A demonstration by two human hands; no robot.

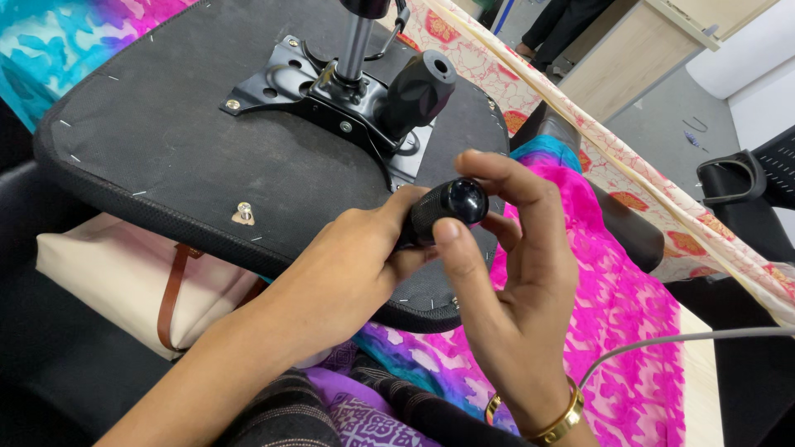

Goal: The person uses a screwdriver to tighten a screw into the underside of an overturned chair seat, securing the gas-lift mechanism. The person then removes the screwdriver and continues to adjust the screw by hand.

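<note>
An office chair seat (166, 141) lies upside down across my lap, its black underside up. A black metal mechanism plate (331, 99) with a gas-lift column (358, 41) and a large black knob (418, 87) is bolted to it. My left hand (339, 273) grips a black ribbed tool handle (443, 211) near the seat's right edge. My right hand (505, 281) has its thumb and fingers around the handle's rounded end. A gold bangle (563, 418) circles my right wrist. A bolt (243, 212) sticks up from the seat's near edge.
A cream bag with a brown strap (108, 273) lies under the seat at left. Pink and turquoise fabric (621, 331) covers my lap. A patterned cloth (662, 199) runs diagonally at right. A black armrest (733, 178) and a grey cable (696, 338) are at right. Another person's legs (555, 25) stand behind.
</note>
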